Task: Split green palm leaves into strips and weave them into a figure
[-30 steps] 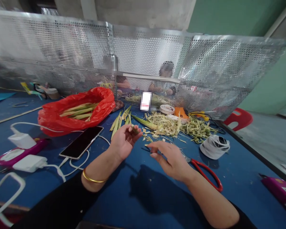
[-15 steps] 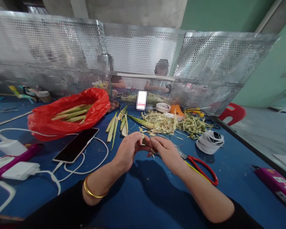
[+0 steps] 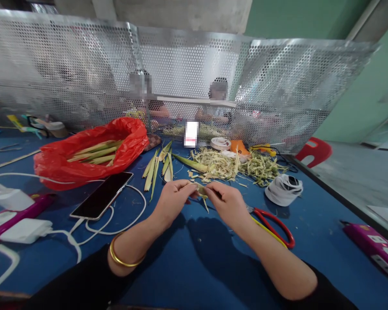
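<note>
My left hand [image 3: 177, 199] and my right hand [image 3: 226, 203] meet over the middle of the table. A short pale-green leaf strip [image 3: 201, 190] is pinched between the fingertips of both, and a thin sliver of it hangs down between them. Most of the strip is hidden by the fingers. Scissors with red handles [image 3: 280, 224] lie by my right wrist, a yellow strip alongside and the blades partly covered by the hand. Beyond my hands are long green leaf pieces [image 3: 154, 171] and a heap of shredded pale fibres [image 3: 221, 162].
A red plastic bag [image 3: 63, 170] holds more leaf strips on the left. Nearer are a phone [image 3: 102, 196], white cables and a purple power strip [image 3: 27, 215]. Right are a white ribbon roll [image 3: 283, 190] and another power strip [image 3: 373, 247]. A perforated metal screen [image 3: 187, 56] stands behind.
My fingertips have drawn slightly apart and turned, so more of the leaf strip shows between them. The thin sliver now hangs lower in plain view.
</note>
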A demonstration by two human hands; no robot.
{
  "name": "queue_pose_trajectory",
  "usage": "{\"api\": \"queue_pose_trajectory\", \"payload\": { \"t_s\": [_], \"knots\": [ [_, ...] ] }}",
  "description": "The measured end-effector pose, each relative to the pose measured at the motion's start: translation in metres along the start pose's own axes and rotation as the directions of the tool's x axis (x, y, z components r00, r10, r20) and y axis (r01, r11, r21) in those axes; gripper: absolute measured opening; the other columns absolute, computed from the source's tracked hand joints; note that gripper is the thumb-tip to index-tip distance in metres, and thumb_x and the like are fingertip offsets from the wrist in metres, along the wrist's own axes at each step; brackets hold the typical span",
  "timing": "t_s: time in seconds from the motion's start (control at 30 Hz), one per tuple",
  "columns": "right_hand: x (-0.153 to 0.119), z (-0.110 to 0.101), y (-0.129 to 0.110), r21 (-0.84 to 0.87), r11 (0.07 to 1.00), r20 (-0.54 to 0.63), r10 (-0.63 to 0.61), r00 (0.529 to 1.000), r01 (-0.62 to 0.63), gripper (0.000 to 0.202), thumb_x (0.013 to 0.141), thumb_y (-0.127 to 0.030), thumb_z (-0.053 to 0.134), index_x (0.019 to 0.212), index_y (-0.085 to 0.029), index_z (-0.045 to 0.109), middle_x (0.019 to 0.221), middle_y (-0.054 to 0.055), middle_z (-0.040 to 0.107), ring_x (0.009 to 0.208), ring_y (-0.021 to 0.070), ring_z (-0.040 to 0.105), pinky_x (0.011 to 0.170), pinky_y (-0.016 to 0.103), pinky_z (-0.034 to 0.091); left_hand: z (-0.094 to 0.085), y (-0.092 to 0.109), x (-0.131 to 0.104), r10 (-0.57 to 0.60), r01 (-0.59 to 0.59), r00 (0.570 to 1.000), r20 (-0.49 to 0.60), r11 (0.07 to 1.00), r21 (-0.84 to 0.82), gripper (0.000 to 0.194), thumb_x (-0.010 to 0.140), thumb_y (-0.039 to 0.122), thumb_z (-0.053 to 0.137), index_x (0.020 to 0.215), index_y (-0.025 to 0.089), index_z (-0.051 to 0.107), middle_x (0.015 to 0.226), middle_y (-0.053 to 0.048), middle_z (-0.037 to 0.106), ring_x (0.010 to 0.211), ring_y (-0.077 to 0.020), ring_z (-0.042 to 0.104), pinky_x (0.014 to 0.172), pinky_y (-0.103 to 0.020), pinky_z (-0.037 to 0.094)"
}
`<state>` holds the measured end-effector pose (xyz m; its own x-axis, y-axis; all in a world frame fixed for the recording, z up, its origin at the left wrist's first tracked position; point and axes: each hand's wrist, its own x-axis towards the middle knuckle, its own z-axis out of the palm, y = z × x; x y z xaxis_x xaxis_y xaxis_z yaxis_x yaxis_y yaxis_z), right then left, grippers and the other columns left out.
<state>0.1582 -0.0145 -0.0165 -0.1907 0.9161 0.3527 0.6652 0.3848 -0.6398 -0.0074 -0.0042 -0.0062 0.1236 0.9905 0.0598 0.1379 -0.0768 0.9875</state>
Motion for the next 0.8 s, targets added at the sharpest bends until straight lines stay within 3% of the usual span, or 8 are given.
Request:
{"api": "queue_pose_trajectory", "payload": {
  "t_s": [0.1,0.2,0.3,0.4,0.47,0.53,0.67,0.8],
  "knots": [
    [0.002,-0.001,0.002,-0.046,0.998,0.070,0.050,0.996,-0.046,0.020,0.088,-0.026,0.046,0.071,-0.020,0.055,0.058,-0.002,0.052,0.053,0.0124,0.042,0.051,0.023,0.025,0.000,-0.001,0.001,0.037,-0.036,0.997,-0.062,0.999,0.028,0.015,0.072,0.032,0.063,0.071,0.018,0.069,0.061,-0.001,0.063,0.059,-0.0128,0.058,0.051,-0.021,0.041],
    [0.004,-0.003,0.002,-0.023,0.998,0.116,0.060,0.991,-0.058,0.017,0.086,-0.022,0.046,0.070,-0.020,0.052,0.059,-0.002,0.052,0.054,0.0123,0.042,0.052,0.023,0.025,-0.001,0.001,0.002,0.055,-0.054,0.997,-0.046,0.998,0.013,0.016,0.072,0.030,0.061,0.065,0.017,0.067,0.058,-0.001,0.062,0.056,-0.0112,0.056,0.052,-0.020,0.041],
    [0.004,-0.005,0.001,-0.011,0.997,0.095,0.083,0.992,-0.082,0.020,0.085,-0.029,0.050,0.067,-0.020,0.049,0.056,-0.004,0.049,0.054,0.0120,0.041,0.051,0.023,0.025,-0.001,0.003,0.001,-0.020,0.017,0.999,-0.033,0.997,-0.080,0.016,0.073,0.026,0.056,0.063,0.017,0.064,0.058,0.000,0.061,0.057,-0.0113,0.057,0.053,-0.020,0.044],
    [0.003,-0.003,0.001,-0.047,0.992,0.057,0.122,0.991,-0.120,0.028,0.084,-0.036,0.052,0.062,-0.020,0.046,0.053,-0.005,0.046,0.052,0.0114,0.039,0.049,0.023,0.023,-0.001,0.004,0.000,-0.056,0.056,0.998,0.002,0.994,-0.097,0.011,0.072,0.026,0.059,0.074,0.017,0.065,0.068,0.000,0.065,0.063,-0.0133,0.062,0.054,-0.021,0.045],
    [0.002,-0.001,0.000,-0.075,0.989,0.063,0.133,0.989,-0.128,0.028,0.084,-0.036,0.052,0.061,-0.020,0.047,0.052,-0.005,0.046,0.051,0.0114,0.039,0.049,0.023,0.023,0.001,0.002,-0.001,-0.027,0.029,0.997,0.067,0.999,-0.028,0.016,0.070,0.028,0.063,0.082,0.018,0.067,0.072,-0.001,0.067,0.065,-0.0149,0.063,0.053,-0.022,0.046],
    [0.000,0.000,-0.001,-0.093,0.989,0.083,0.118,0.989,-0.111,0.023,0.083,-0.033,0.051,0.064,-0.020,0.049,0.054,-0.004,0.049,0.052,0.0116,0.041,0.050,0.023,0.023,0.003,-0.002,-0.002,0.007,-0.012,0.996,0.086,0.999,0.050,0.015,0.072,0.030,0.064,0.077,0.017,0.068,0.067,-0.001,0.066,0.063,-0.0148,0.062,0.053,-0.022,0.045],
    [-0.001,0.002,-0.003,-0.077,0.993,0.127,0.096,0.987,-0.087,0.010,0.081,-0.023,0.049,0.072,-0.021,0.052,0.061,-0.003,0.056,0.056,0.0124,0.047,0.052,0.023,0.025,0.006,-0.010,-0.003,0.108,-0.104,0.994,-0.027,0.989,0.105,0.021,0.076,0.033,0.061,0.069,0.015,0.069,0.063,-0.002,0.066,0.063,-0.0148,0.060,0.061,-0.024,0.048],
    [0.000,0.001,-0.004,-0.008,0.991,0.124,0.132,0.983,-0.132,0.015,0.082,-0.020,0.043,0.070,-0.021,0.054,0.062,-0.002,0.058,0.058,0.0131,0.049,0.054,0.022,0.028,0.004,-0.009,-0.003,0.215,-0.205,0.975,-0.057,0.968,0.142,0.020,0.078,0.034,0.061,0.073,0.017,0.069,0.068,-0.002,0.068,0.067,-0.0152,0.061,0.066,-0.025,0.048]
  ]
}}
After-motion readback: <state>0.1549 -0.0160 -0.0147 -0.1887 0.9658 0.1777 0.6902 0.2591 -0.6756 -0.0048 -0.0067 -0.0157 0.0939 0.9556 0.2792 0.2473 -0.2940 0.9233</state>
